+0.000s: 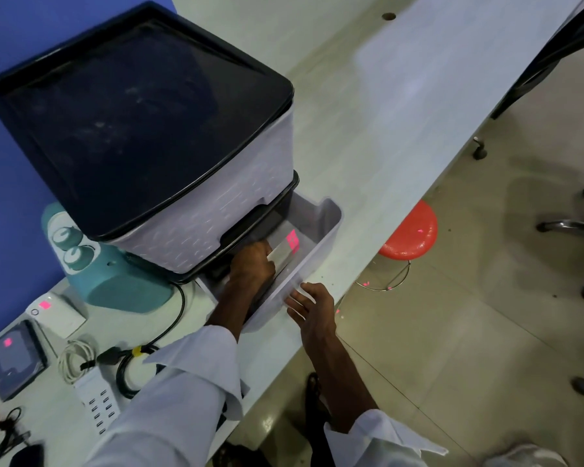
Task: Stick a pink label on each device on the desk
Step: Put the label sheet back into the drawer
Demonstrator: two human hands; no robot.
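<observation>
The left sleeve [169,392], white and cuffed, lies nearest the camera and runs up from the bottom edge toward the drawer unit [155,129], which stands on the desk [385,112]. All positions below refer to this drawer unit.

**Hands**
- The left hand [253,264] is inside the open lower drawer [304,264]. Its fingers are curled and pressed against a flat grey device [284,254] lying on the drawer floor. Whether they close around the device or only rest on it cannot be told.
- The right hand [312,308] is outside the drawer, at its front wall. Its fingers are spread and empty, with the fingertips [295,298] at or just beside the drawer's front rim.

**Task items**
- A pink label [293,241] sits on the far end of the grey device in the drawer.
- Left of the drawer unit, a white device [56,313] carries a pink label [44,304].
- Farther left, a dark tablet-like device [14,358] carries a pink label [6,342].
- A teal device [115,281] with two round knobs stands against the unit's left base. No label is visible on its exposed faces.
- A white multi-port charger [96,402] and coiled cables [78,362] lie near the sleeve.

**Edges and clearance**
- The pulled-out drawer reaches nearly to the desk's front edge.
- To the right of the unit, the desk surface is bare up to a cable hole [389,15].
- Beyond the desk edge, a red stool [413,230] stands on the floor.
</observation>
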